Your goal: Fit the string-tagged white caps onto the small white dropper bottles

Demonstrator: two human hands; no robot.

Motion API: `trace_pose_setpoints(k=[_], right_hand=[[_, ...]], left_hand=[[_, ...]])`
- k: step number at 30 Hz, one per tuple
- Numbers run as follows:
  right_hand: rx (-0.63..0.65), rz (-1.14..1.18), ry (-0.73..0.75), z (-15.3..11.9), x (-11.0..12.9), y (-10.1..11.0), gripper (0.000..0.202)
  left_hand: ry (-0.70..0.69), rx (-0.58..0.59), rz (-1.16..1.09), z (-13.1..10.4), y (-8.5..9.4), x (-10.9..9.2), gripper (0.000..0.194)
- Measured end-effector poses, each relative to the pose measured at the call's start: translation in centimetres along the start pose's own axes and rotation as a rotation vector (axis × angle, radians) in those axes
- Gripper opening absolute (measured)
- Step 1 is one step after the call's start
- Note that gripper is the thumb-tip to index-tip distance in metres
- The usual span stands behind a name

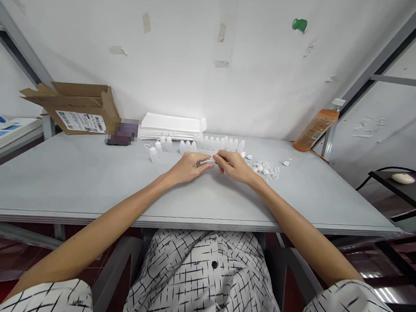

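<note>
Near the middle of the table, my left hand (188,167) is closed around a small translucent plastic bottle (205,162) that lies tilted sideways. The thumb and fingers of my right hand (233,166) pinch at the bottle's right end, probably on a small white cap that they mostly hide. Behind my hands stands a row of similar bottles (224,144). To the left, several more stand, and at least one bottle (153,154) there wears a cap with a strap. A pile of small white caps (266,170) lies right of my right hand.
At the back are a stack of white card trays or sheets (172,128), an open cardboard box (81,114) and a blurred dark object (124,133). An orange drink bottle (316,129) leans at the back right. The grey table (80,183) meets a white wall.
</note>
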State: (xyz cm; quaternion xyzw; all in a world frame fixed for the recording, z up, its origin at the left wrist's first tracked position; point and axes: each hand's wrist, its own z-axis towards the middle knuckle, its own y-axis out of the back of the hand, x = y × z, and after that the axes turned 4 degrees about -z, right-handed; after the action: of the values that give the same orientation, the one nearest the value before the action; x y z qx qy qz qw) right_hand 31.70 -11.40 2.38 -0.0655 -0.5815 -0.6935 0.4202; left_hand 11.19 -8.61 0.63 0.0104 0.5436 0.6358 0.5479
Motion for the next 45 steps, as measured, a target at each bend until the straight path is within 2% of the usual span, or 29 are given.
trace_pose_setpoints(k=[7, 14, 20, 23, 28, 31, 39, 45], right_hand=[[0.015, -0.012, -0.018, 0.1, -0.1, -0.3, 0.047], [-0.010, 0.046, 0.010, 0.0, 0.4, 0.4, 0.033], [0.023, 0.106, -0.050, 0.3, -0.3, -0.4, 0.053], [0.008, 0.125, -0.069, 0.3, -0.4, -0.3, 0.059], [-0.031, 0.239, -0.021, 0.1, 0.2, 0.3, 0.045], [-0.011, 0.281, -0.035, 0.0, 0.2, 0.3, 0.046], [0.045, 0.358, -0.099, 0.2, -0.3, 0.1, 0.057], [0.018, 0.311, -0.042, -0.1, 0.3, 0.6, 0.050]], left_hand=[[-0.074, -0.061, 0.036, 0.1, -0.2, 0.2, 0.036], [0.044, 0.055, -0.147, 0.2, 0.3, -1.1, 0.034], [-0.079, -0.035, -0.037, 0.2, -0.2, -0.7, 0.026], [-0.018, 0.022, -0.109, 0.3, -0.2, -0.7, 0.031], [0.158, 0.151, -0.421, 0.5, 0.3, -1.2, 0.039], [0.212, 0.214, -0.541, 0.5, 0.3, -1.4, 0.043], [0.092, 0.059, -0.253, 0.4, 0.3, -1.8, 0.038], [0.147, 0.140, -0.465, 0.4, 0.5, -1.8, 0.038]])
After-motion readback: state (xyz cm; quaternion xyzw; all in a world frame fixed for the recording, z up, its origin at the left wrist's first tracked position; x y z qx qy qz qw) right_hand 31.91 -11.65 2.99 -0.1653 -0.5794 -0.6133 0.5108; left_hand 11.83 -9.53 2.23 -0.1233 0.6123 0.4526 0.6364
